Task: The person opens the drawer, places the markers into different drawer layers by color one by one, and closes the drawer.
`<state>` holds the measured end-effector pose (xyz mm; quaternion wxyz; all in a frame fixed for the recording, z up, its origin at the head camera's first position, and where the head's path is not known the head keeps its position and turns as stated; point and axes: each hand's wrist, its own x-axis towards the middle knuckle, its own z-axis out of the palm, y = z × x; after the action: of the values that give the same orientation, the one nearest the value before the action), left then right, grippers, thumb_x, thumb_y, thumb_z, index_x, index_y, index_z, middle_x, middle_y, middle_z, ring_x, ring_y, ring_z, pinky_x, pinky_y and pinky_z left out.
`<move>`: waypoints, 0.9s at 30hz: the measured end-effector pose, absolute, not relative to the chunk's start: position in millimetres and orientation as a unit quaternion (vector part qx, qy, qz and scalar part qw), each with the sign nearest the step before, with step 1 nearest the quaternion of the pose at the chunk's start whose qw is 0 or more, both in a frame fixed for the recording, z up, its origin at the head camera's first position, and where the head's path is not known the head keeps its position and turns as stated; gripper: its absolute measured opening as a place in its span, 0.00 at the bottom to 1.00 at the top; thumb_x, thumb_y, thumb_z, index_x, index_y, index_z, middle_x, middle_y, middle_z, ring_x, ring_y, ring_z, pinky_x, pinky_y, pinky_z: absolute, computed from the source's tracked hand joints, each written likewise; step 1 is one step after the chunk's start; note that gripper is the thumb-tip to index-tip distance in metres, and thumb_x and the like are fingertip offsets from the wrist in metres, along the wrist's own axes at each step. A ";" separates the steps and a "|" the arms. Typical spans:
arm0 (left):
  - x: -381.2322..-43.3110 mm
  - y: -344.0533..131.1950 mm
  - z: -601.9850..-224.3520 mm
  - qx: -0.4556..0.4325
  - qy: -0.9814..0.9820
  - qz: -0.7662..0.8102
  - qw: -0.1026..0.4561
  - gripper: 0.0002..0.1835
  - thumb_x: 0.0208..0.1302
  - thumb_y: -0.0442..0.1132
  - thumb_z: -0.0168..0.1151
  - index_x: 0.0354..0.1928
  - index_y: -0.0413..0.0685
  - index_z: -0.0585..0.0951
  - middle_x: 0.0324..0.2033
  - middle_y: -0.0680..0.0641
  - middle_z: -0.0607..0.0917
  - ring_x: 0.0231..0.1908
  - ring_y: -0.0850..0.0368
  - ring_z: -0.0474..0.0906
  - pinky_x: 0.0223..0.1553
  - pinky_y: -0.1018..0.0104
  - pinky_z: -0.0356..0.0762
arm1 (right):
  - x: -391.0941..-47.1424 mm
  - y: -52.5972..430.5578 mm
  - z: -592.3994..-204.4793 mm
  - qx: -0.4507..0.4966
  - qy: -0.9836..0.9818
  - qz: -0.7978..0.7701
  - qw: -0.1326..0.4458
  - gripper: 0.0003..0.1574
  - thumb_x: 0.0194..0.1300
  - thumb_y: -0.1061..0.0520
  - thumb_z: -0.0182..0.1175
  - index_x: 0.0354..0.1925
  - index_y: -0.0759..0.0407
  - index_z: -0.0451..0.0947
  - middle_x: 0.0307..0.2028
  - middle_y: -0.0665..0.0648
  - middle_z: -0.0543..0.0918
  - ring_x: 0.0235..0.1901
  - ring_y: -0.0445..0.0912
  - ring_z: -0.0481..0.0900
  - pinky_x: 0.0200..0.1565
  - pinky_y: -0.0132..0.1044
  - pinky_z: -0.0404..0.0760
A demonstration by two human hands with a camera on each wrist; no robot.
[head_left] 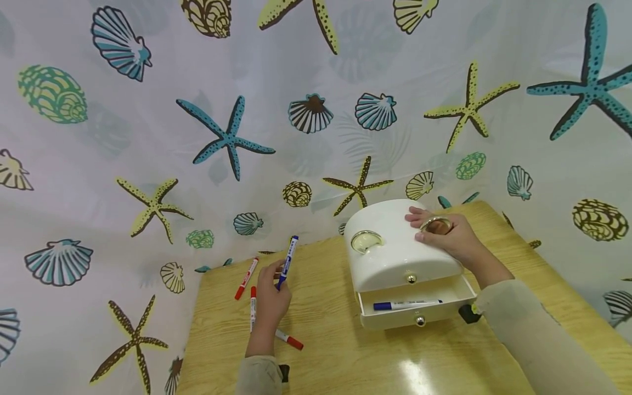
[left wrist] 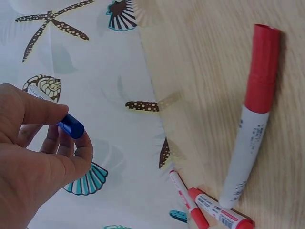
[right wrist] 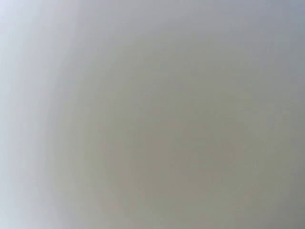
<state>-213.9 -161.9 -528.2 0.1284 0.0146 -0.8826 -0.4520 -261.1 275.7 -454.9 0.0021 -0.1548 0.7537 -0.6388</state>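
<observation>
In the head view my left hand (head_left: 274, 296) pinches a blue marker (head_left: 288, 262) above the table, its blue cap end pointing down toward the palm. The left wrist view shows the thumb and fingers of this hand (left wrist: 43, 143) around the blue marker (left wrist: 69, 123). My right hand (head_left: 451, 238) rests on top of a white rounded drawer box (head_left: 390, 230), fingers and thumb spread about a gold-rimmed ring (head_left: 436, 225). The box's lower drawer (head_left: 395, 319) stands pulled out, with another blue marker (head_left: 407, 305) lying inside. The right wrist view is only a grey blur.
Several red-capped markers lie on the wooden table (head_left: 326, 307) around my left forearm, among them a red marker (head_left: 246, 278) near the left edge and one with a red cap (head_left: 294, 343) nearer me. A shell-patterned cloth (head_left: 266, 71) hangs behind the table.
</observation>
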 end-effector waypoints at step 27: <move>-196.4 -136.9 -471.5 -0.035 -0.864 -0.474 0.165 0.31 0.64 0.23 0.57 0.62 0.66 0.75 0.52 0.53 0.74 0.53 0.56 0.75 0.48 0.52 0.82 | -260.3 276.3 -454.8 -0.167 0.746 -0.645 -0.003 0.22 0.59 0.56 0.71 0.50 0.64 0.82 0.61 0.54 0.80 0.70 0.37 0.65 0.64 0.15 0.60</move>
<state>-196.4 -136.9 -471.5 0.1651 -0.0353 -0.8641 -0.4741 -260.3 276.3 -454.8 -0.0026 -0.1674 0.7459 -0.6447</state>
